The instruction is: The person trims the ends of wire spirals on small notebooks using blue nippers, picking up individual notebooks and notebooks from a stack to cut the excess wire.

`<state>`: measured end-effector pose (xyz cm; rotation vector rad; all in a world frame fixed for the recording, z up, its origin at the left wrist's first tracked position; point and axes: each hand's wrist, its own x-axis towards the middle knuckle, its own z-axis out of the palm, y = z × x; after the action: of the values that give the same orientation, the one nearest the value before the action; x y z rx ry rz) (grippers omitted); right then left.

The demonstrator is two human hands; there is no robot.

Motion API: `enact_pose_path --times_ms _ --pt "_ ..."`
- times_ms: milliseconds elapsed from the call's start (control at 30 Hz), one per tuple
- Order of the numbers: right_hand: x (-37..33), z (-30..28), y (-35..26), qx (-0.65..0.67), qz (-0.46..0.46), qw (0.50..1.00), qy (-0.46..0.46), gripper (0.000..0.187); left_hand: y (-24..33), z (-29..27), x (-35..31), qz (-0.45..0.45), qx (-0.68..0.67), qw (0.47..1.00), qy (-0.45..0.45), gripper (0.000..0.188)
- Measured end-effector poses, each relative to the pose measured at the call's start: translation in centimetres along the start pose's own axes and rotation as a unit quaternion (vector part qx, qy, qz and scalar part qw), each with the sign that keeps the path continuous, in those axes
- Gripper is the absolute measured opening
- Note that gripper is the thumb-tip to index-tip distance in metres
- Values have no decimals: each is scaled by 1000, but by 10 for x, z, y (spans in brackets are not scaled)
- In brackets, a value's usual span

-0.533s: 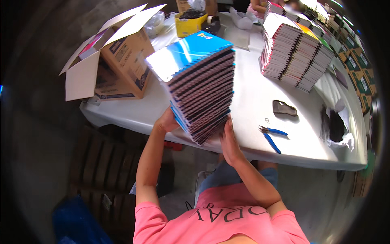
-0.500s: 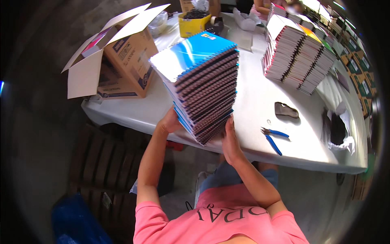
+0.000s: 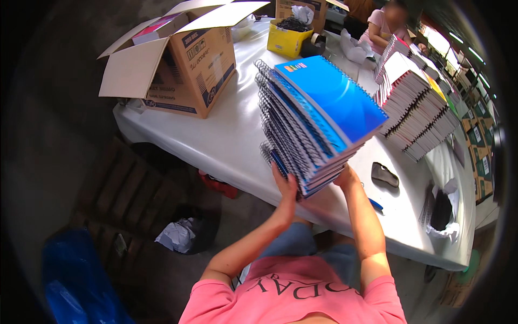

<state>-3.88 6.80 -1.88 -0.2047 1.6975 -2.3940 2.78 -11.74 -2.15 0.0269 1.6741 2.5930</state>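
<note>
A tall stack of blue spiral-bound notebooks point(image 3: 329, 102) leans at the front of the table, tilted, between my two hands. My left hand point(image 3: 286, 183) presses its low left side beside the wire spirals, thumb and fingers against the notebooks. My right hand point(image 3: 346, 175) grips the right side near the bottom, its fingers partly hidden behind the stack. Blue-handled cutting pliers point(image 3: 376, 205) lie just right of my right forearm, mostly covered by it. A small dark grey object point(image 3: 384, 175) rests on the table beyond them.
An open cardboard box point(image 3: 189, 75) with something inside stands at the left. A yellow box of black coils point(image 3: 288, 40) is at the back. More stacked notebooks point(image 3: 415, 102) stand at the right, near a white bag with dark contents point(image 3: 445, 210). Another person point(image 3: 386, 27) sits at the far side.
The notebook stack has turned in my hands and shifted right; wire spirals now face left as well. My left hand has moved right along with it, and my view has shifted.
</note>
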Motion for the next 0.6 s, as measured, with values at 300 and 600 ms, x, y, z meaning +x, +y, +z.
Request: enact_pose_path --times_ms 300,600 --pt "0 -4 -25 171 -27 983 -59 40 58 15 -31 30 -118 993 2 100" --pt "-81 67 -3 -186 -119 973 61 120 81 -87 97 213 444 831 -258 78"
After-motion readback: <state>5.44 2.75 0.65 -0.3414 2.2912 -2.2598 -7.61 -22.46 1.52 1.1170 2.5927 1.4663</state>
